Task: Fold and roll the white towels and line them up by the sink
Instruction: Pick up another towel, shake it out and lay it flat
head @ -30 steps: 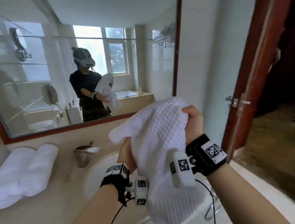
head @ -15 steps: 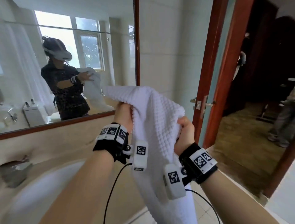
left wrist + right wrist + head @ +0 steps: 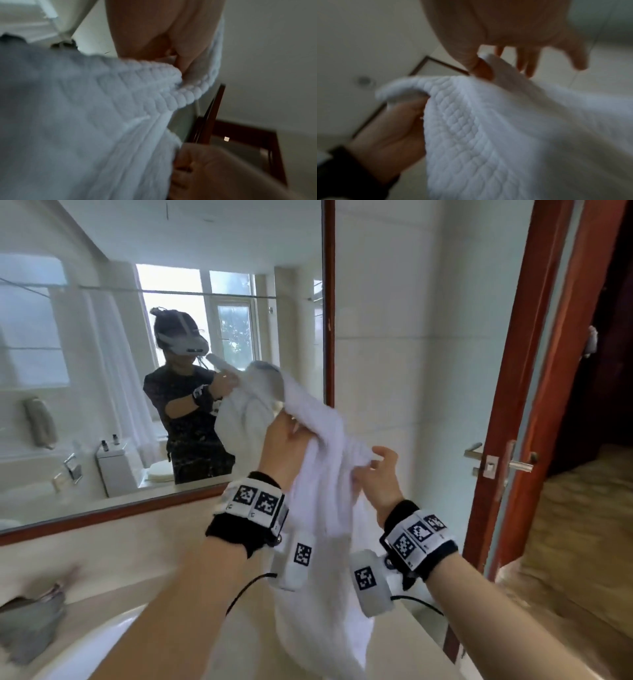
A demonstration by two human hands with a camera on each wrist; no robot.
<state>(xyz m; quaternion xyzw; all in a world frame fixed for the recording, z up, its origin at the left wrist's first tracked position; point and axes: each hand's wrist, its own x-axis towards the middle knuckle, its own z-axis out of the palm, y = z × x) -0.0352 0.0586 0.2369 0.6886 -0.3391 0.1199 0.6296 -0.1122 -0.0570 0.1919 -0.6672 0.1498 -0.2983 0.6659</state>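
Note:
A white waffle-weave towel (image 3: 322,508) hangs in the air in front of the mirror, its lower end dangling over the counter. My left hand (image 3: 289,429) is raised and grips the bunched top edge. My right hand (image 3: 371,465), lower and to the right, pinches the same edge between thumb and fingers, the other fingers spread. In the right wrist view the thumb (image 3: 481,69) presses a towel (image 3: 488,128) corner, with the left hand (image 3: 388,135) beneath. The left wrist view shows the towel (image 3: 85,121) bunched at the left hand (image 3: 178,56).
The white sink basin (image 3: 102,642) lies below left, with a blurred grey object (image 3: 30,621) on the counter beside it. A wood-framed mirror (image 3: 329,302) faces me. An open door with a metal handle (image 3: 500,463) stands to the right.
My left hand has lifted the towel's top edge higher. My right hand has loosened from a fist into a pinch with fingers spread. The view has swung right, so the rolled towels are out of sight.

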